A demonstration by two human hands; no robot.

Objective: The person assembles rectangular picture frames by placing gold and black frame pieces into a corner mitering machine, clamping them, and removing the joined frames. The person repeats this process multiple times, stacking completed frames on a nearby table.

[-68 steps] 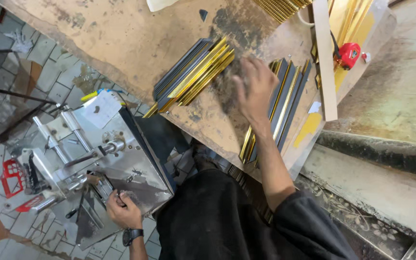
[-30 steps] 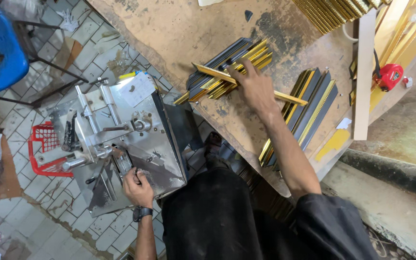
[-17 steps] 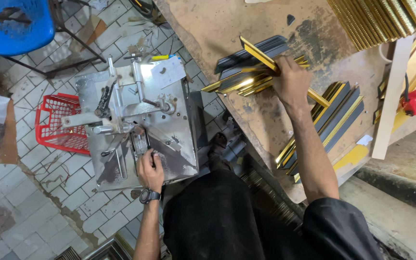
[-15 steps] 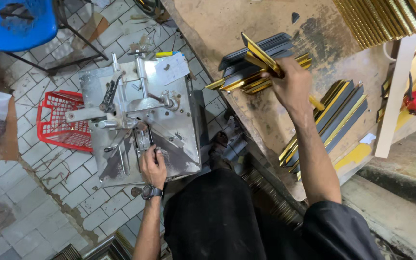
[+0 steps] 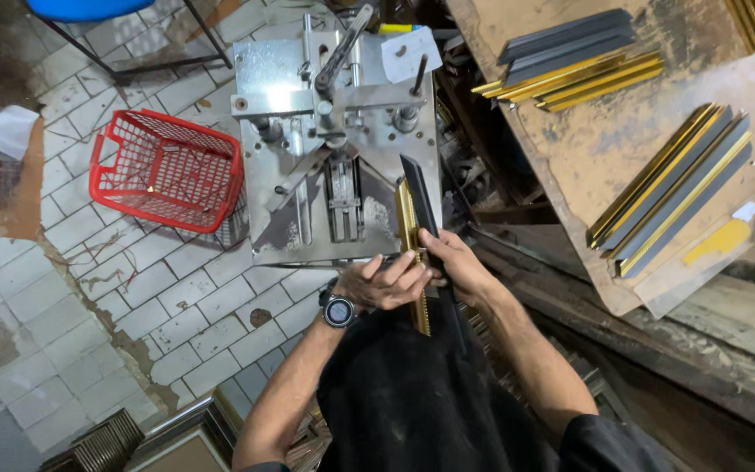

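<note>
Both hands meet over the front edge of the shiny steel frame-joining machine (image 5: 334, 149). The right hand (image 5: 456, 267) is wrapped around a long strip of picture-frame moulding, gold on one face and black on the other (image 5: 412, 223), holding it upright-ish with its top end against the machine's plate. The left hand (image 5: 386, 284), black wristwatch (image 5: 338, 310) on the wrist, lies flat-fingered against the same strip just below, steadying it.

Under the machine, a worn floor of small white tiles (image 5: 176, 315), chipped and stained along a cracked seam. A red wire basket (image 5: 168, 170) sits on it just left of the machine, and a blue plastic seat on thin metal legs (image 5: 89, 9) shows at the top edge.

To the right, a scuffed brown wooden workbench (image 5: 605, 149) carries two bundles of gold and grey moulding strips, one near its top (image 5: 578, 65), one lower right (image 5: 670, 188), well apart.
</note>
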